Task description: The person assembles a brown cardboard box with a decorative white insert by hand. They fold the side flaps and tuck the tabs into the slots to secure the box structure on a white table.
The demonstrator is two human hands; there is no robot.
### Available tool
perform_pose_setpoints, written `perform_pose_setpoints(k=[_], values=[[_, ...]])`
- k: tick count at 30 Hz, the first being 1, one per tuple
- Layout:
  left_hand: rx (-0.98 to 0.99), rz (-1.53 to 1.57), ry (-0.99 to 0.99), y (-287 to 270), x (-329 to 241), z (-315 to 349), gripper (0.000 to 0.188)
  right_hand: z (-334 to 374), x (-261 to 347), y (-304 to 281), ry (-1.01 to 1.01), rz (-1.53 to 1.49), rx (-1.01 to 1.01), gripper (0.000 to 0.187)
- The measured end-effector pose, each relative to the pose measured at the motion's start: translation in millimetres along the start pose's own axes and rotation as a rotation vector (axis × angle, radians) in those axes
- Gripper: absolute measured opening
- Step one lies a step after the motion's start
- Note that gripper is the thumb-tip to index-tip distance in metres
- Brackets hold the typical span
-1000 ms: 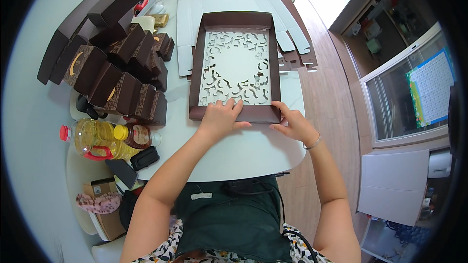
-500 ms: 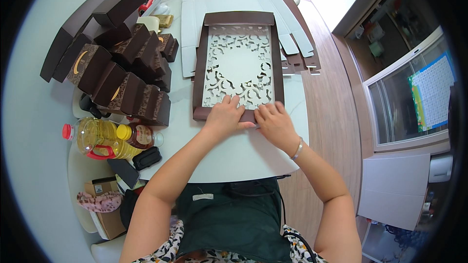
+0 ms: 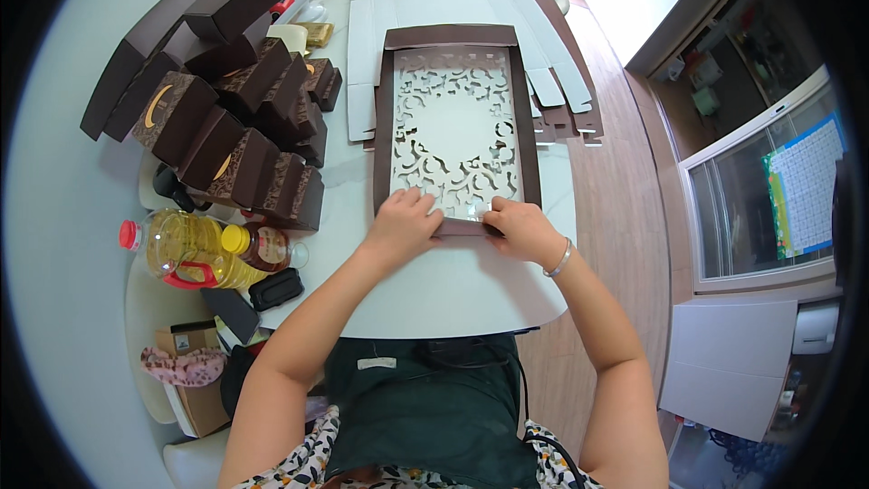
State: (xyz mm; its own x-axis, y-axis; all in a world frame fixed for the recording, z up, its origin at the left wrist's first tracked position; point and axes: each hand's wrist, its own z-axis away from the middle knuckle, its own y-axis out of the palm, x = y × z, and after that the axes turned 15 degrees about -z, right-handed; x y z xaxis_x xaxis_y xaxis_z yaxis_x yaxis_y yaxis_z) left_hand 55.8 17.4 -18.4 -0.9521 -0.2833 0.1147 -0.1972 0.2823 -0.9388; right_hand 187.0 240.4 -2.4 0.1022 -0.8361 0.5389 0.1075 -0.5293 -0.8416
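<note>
A shallow dark brown cardboard box (image 3: 384, 127) lies on the white table with its near wall towards me. A scrolling cut-out pattern runs around its white inner panel (image 3: 453, 127). My left hand (image 3: 403, 225) grips the near wall by its left end, fingers bent over the edge. Towards the right end of that wall, my right hand (image 3: 520, 231) is closed on the edge, fingers curled and thumb low. A shiny clear patch shows inside, beside the right fingers. The hands hide both near corners in part.
Dark brown boxes (image 3: 213, 149) are piled at the left. Near them stand an oil jug (image 3: 186, 249), a yellow-capped jar (image 3: 264, 249) and a black case (image 3: 276, 290). Flat white-and-brown cardboard sheets (image 3: 434, 0) lie behind the box. The table's edge (image 3: 563, 308) curves at the right.
My right hand has gone from flatter fingers on the near wall to a curled grip. My left hand has shifted slightly left and down, and the hands are farther apart.
</note>
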Motion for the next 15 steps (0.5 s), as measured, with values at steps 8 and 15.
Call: perform_pose_setpoints(k=[8,15], values=[[-0.234,-0.101,-0.043,7.3,9.2,44.2,0.047,-56.9,21.7,-2.8,0.229,-0.530,0.379,0.032],[-0.203,-0.063,-0.019,9.9,5.4,44.5,0.046,-127.7,44.3,26.4,0.234,-0.328,0.376,0.028]])
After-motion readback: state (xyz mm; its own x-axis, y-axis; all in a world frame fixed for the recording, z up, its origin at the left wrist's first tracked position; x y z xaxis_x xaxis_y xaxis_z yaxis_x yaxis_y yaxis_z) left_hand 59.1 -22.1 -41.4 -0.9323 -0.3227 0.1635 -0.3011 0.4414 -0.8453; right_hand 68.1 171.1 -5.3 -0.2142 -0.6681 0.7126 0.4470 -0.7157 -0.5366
